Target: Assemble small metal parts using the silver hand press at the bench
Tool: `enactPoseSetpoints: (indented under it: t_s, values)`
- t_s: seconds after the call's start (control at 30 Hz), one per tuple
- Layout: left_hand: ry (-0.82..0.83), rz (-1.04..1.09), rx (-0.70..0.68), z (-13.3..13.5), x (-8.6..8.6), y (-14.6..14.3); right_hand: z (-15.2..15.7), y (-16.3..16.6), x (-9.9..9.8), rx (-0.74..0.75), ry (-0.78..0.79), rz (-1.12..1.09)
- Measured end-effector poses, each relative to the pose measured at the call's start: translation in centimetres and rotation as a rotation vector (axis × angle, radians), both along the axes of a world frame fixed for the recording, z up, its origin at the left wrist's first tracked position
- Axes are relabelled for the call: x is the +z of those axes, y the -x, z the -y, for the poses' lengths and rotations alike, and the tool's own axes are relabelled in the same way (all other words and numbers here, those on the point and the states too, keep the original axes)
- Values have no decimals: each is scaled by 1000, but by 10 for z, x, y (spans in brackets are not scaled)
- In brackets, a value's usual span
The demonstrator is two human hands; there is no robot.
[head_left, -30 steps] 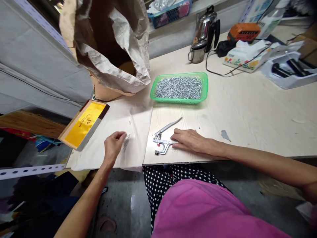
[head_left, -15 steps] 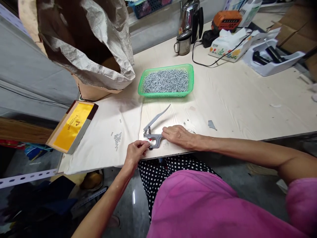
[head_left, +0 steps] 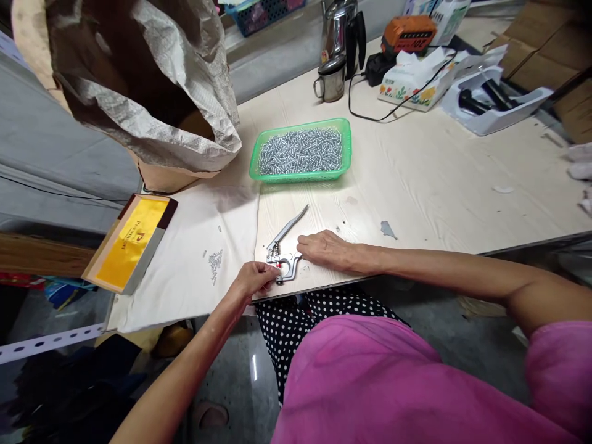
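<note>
A pair of grey snap pliers (head_left: 287, 229) lies at the table's front edge, its long upper handle raised, with a spring and a small red part near the jaws. My right hand (head_left: 326, 251) is closed on the end of the tool away from the jaws. At the jaws, the fingertips of my left hand (head_left: 253, 279) are pinched together; whatever they hold is too small or hidden to name. Left of that hand, a little pile of small silvery pieces (head_left: 214, 265) rests on a white cloth (head_left: 180, 271).
Beyond the pliers stands a green basket (head_left: 300, 178) filled with small silvery metal pieces. A large open sack (head_left: 185, 98) and a yellow-lined box (head_left: 134, 237) are on the left. Farther back are a steel mug (head_left: 332, 83), a kettle (head_left: 335, 37), a tissue pack (head_left: 407, 89) and a white tray (head_left: 490, 120).
The view has shifted a little, and the pliers are tilted slightly differently in my right hand. My left fingers stay at the jaws; the raised handle remains up.
</note>
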State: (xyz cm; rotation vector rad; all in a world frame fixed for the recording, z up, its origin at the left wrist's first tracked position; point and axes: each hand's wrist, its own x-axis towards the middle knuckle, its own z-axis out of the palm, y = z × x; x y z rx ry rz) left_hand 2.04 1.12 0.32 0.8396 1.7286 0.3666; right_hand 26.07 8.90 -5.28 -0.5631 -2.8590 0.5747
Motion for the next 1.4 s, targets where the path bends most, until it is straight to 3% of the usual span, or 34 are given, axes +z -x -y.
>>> enactPoseSetpoints:
  t_s: [0.37, 0.6, 0.67, 0.77, 0.83, 0.9, 1.0, 1.13, 1.4]
  values:
    - [57, -25, -41, 1, 2, -1, -43, -9, 23, -72, -49, 101]
    - [75, -121, -96, 4, 3, -1, -38, -4, 32, -96, -111, 132]
    - [-25, -328, -185, 9, 3, -1, -35, -3, 31, -107, -113, 137]
    - [-416, -651, -385, 13, 2, -10, -30, -3, 24, -77, -109, 91]
    - [-669, -718, -536, 8, -4, -21, -28, -3, 18, -55, -111, 23]
    - [-816, -713, -684, -4, -12, -32, -28, -5, 14, -49, -96, -30]
    - [-878, -662, -851, -26, -26, -42, -29, -13, 15, -76, -48, -21]
    - [-850, -645, -965, -42, -30, -42, -30, -25, 22, -135, -14, 76]
    - [-862, -755, -932, -37, -27, -50, -22, -16, 10, -139, -63, 8]
